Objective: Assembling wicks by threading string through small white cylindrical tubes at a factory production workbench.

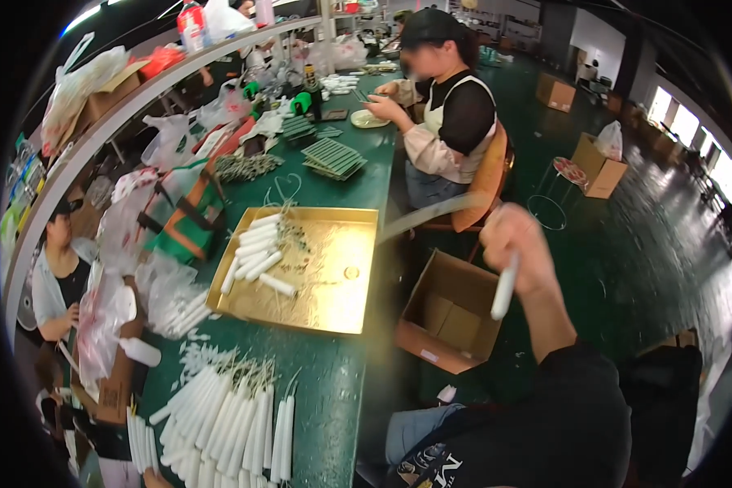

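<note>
My right hand (522,246) is raised over the right side, its fingers closed around a short white candle-like tube (505,289) that points down. A pale blurred strand arcs leftward from near this hand. Below and to the left of it stands an open cardboard box (450,313). On the green table, a gold tray (333,276) holds several similar white tubes (258,248) with thin wires. I do not see my left hand. A bit of skin at the lower left edge touches or nears some white tubes (142,443); whose it is stays unclear.
A large bundle of long white tubes with wires (220,423) lies on the near table (321,390). Green circuit panels (335,158) are stacked farther off. A seated co-worker (455,106) handles parts beyond the box. Plastic bags (110,276) and a curved shelf rail line the left.
</note>
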